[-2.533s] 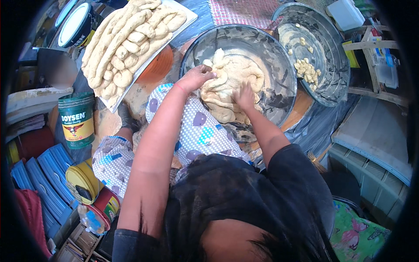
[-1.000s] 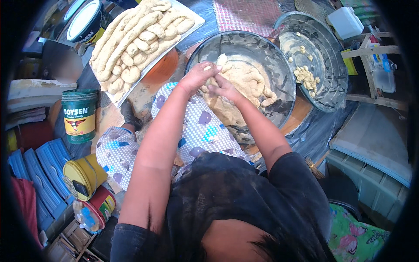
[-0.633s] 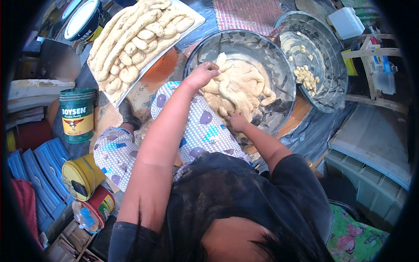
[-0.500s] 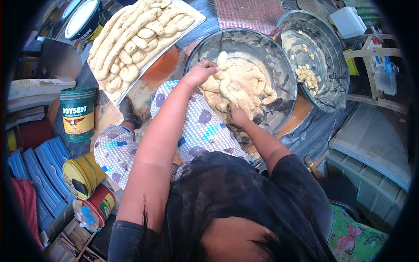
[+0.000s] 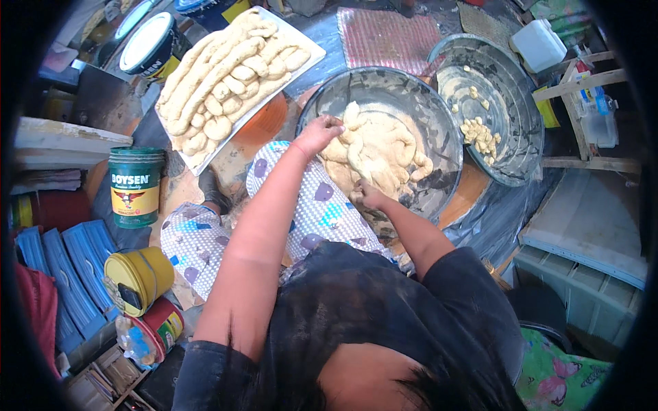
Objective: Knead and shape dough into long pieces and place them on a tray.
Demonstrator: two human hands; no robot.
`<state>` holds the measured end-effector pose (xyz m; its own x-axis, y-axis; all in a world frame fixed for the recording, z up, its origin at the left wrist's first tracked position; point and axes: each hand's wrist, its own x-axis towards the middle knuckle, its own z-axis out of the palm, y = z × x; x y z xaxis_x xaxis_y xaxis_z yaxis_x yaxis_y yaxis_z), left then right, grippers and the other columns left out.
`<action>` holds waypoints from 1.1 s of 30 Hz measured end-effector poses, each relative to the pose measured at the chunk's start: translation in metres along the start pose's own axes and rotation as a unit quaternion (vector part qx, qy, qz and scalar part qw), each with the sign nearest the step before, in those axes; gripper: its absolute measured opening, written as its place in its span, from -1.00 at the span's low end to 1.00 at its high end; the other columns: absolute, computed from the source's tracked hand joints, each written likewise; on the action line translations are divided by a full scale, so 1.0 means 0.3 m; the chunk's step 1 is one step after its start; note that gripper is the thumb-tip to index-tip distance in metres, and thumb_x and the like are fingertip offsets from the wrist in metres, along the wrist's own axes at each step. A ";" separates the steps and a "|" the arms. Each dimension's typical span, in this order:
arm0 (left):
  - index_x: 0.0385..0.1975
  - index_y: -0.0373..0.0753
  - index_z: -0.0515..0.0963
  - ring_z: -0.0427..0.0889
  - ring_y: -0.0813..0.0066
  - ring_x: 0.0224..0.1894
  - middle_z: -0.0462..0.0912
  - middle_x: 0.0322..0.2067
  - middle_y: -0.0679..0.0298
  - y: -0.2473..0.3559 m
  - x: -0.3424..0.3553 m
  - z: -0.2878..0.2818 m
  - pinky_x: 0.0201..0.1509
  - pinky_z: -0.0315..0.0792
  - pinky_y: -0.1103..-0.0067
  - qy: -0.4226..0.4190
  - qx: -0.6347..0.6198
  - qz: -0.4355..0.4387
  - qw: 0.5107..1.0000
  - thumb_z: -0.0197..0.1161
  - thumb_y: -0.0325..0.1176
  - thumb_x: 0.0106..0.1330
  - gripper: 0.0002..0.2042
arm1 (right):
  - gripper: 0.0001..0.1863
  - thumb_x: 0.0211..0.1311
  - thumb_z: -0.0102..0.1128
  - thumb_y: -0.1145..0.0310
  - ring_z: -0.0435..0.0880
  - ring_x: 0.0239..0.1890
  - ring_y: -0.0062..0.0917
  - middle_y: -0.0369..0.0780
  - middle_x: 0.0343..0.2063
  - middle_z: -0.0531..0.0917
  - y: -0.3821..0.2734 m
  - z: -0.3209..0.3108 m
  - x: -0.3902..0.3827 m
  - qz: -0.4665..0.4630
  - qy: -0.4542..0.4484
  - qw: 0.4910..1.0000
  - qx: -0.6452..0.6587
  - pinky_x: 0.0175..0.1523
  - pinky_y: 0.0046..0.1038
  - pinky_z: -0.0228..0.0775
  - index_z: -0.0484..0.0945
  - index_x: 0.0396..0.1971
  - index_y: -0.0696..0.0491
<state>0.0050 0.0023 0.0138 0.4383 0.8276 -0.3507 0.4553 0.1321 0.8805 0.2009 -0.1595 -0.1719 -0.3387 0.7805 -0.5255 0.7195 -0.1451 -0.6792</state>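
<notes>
A large dark basin (image 5: 439,109) holds a lumpy mass of pale beige dough (image 5: 380,151), with thick strands folded over it. My left hand (image 5: 321,133) is at the dough's upper-left edge, fingers curled closed on it. My right hand (image 5: 370,195) is at the lower edge of the same dough, fingers closed on a strand near the middle. To the upper left, a white tray (image 5: 313,55) is piled with long dough rolls and shorter pieces. On the right, a second basin (image 5: 517,120) holds several small pale dough pieces.
A green bucket (image 5: 135,192), yellow bucket (image 5: 147,274) and red container (image 5: 164,325) stand at left beside stacked blue plastic pieces (image 5: 75,281). An orange container (image 5: 264,120) lies under the tray. A woven mat (image 5: 387,38), white jug (image 5: 538,44), wooden frame (image 5: 576,116) and grey bin (image 5: 576,288) lie around.
About a second ago my hands met at the upper left; since then my right hand has moved down to the dough's lower edge. The whole view has shifted slightly downward in the picture.
</notes>
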 end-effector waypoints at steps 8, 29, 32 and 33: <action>0.26 -0.29 -0.03 0.10 0.33 0.26 0.12 0.21 0.07 0.182 -0.225 0.085 0.31 -0.04 0.54 -0.175 -0.118 0.145 0.967 0.42 -0.13 -0.11 -0.05 | -0.60 0.28 -0.16 0.01 0.43 -0.34 -0.61 -0.29 -0.41 0.49 -0.653 -0.448 -0.195 -0.178 0.164 0.805 0.542 -0.19 -0.56 0.28 0.42 -0.33 0.08; -0.35 -0.15 0.38 0.29 0.62 -0.64 0.32 -0.60 0.41 0.866 -0.650 -0.717 -0.52 0.31 0.66 0.207 -0.489 0.362 0.766 -0.05 -0.19 0.33 -0.82 | -0.62 -0.14 0.30 0.21 0.60 -0.28 -0.33 -0.10 -0.28 0.61 -0.146 -0.207 0.099 -0.039 0.260 0.951 -0.162 -0.19 -0.41 0.37 0.54 -0.28 0.07; -0.43 -0.15 0.39 0.32 0.63 -0.64 0.30 -0.70 0.40 0.806 -0.773 -0.881 -0.53 0.33 0.63 0.320 -0.473 0.339 0.747 -0.05 -0.16 0.33 -0.78 | -0.57 -0.14 0.29 0.24 0.59 -0.32 -0.38 -0.16 -0.34 0.61 -0.037 -0.219 0.113 -0.010 0.202 0.979 0.010 -0.22 -0.45 0.38 0.51 -0.21 0.08; -0.42 -0.15 0.39 0.32 0.62 -0.66 0.30 -0.71 0.40 0.752 -0.796 -0.975 -0.53 0.34 0.61 0.312 -0.445 0.346 0.764 -0.05 -0.14 0.33 -0.77 | -0.52 -0.13 0.29 0.25 0.58 -0.36 -0.42 -0.19 -0.38 0.60 -0.012 -0.227 0.117 -0.006 0.123 0.971 0.203 -0.25 -0.46 0.38 0.47 -0.14 0.09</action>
<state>-0.2236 -0.0059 0.3894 -0.2469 0.9296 0.2735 -0.5485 -0.3667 0.7514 0.2277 -0.0903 -0.1531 -0.1547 0.8978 -0.4124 0.4018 -0.3242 -0.8564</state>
